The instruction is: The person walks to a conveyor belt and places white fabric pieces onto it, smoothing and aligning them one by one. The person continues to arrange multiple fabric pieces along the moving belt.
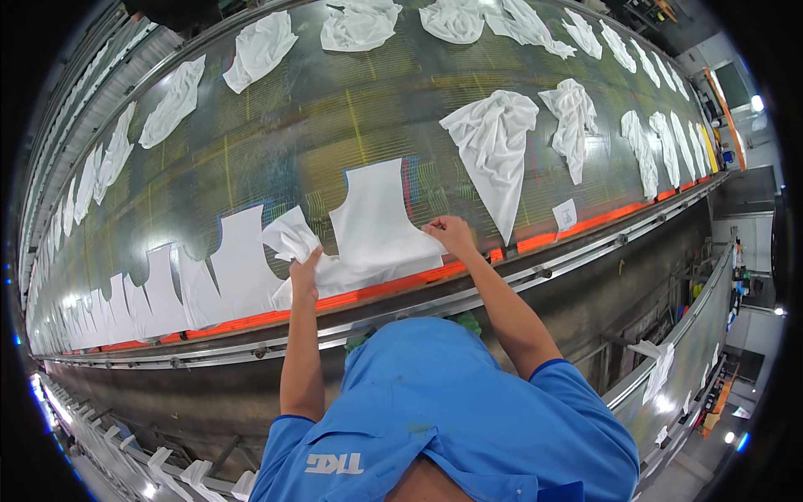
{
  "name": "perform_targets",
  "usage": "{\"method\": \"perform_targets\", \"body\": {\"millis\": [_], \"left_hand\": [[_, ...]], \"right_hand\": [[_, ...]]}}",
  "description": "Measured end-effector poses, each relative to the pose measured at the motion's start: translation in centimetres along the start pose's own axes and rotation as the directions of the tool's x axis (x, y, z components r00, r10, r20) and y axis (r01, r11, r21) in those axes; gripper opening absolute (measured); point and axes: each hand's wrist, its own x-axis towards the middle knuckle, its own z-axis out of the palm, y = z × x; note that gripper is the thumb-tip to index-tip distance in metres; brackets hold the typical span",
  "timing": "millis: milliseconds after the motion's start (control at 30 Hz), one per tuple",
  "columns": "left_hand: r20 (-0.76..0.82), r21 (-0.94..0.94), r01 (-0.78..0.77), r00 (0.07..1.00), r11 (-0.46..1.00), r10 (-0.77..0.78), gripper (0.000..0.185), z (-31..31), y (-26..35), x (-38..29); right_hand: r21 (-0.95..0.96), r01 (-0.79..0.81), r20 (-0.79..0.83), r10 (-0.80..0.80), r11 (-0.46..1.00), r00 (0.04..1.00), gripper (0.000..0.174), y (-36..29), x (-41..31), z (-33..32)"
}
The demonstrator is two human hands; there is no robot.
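Note:
A white cut fabric panel with curved edges lies on the long printing table before me. Its upper part is smooth, while its lower left is bunched and lifted. My left hand grips this bunched white cloth between thumb and fingers. At the panel's right corner, my right hand pinches the edge with fingertips. Under the lower edge, another layer of white cloth shows. Just left lies a flat white panel of similar shape.
Crumpled white cloths lie to the right, with more along the far side. Flat panels line the near edge leftward. An orange strip and a metal rail run along my side. A small printed white piece lies right.

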Motion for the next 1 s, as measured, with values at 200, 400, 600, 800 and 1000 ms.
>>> {"method": "perform_targets", "body": {"millis": [200, 400, 600, 800, 1000], "left_hand": [[0.014, 0.102, -0.026, 1.000, 0.994, 0.024, 0.050, -0.6, -0.9, 0.0], [0.131, 0.341, -0.047, 0.991, 0.939, 0.002, 0.050, -1.4, -0.1, -0.1], [0.223, 0.284, -0.045, 0.975, 0.958, -0.021, 0.045, -3.9, 2.9, -3.2], [0.361, 0.292, 0.110, 0.907, 0.950, -0.216, 0.036, -8.7, 7.4, -7.6], [0.206, 0.109, -0.078, 0.977, 0.991, 0.054, 0.037, -7.6, 10.9, -3.9]], "right_hand": [[-0.063, -0.033, 0.020, 0.035, 0.997, 0.999, 0.043, -0.9, -0.8, -0.8], [-0.012, 0.199, 0.112, -0.197, 0.980, 0.974, 0.043, 0.4, -0.4, 0.3], [0.773, -0.413, 0.430, 0.081, 0.481, 0.899, 0.040, -0.4, -2.8, 1.1], [0.486, -0.762, 0.731, 0.278, 0.428, 0.623, 0.045, -5.4, -9.3, -1.5], [0.570, -0.286, 0.344, 0.092, 0.770, 0.934, 0.041, -10.0, -2.7, -1.4]]}}
